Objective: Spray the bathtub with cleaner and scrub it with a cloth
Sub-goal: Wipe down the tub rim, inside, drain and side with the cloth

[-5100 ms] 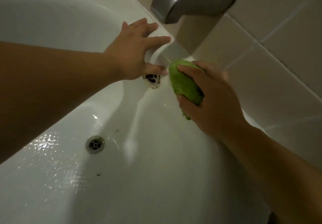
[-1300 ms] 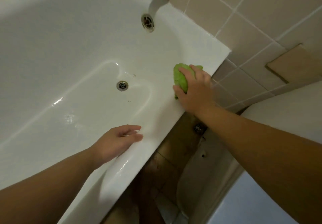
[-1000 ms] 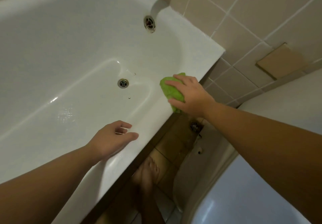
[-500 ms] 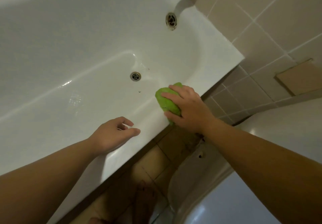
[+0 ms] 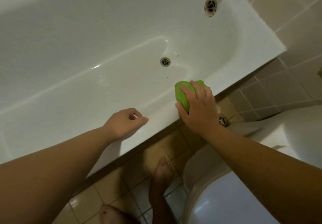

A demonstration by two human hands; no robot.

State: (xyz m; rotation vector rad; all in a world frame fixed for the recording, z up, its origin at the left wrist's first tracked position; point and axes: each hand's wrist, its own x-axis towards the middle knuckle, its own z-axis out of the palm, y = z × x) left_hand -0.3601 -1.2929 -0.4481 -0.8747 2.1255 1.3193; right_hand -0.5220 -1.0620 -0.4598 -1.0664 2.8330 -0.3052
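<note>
Right hand (image 5: pixel 198 108) grips my balled green cloth (image 5: pixel 183 93) on the bathtub (image 5: pixel 244 63) rim; left hand (image 5: pixel 124 122) rests loosely curled, empty.

Beige tiled wall (image 5: pixel 296 14), tan floor tiles (image 5: pixel 108 187), dim light.
</note>
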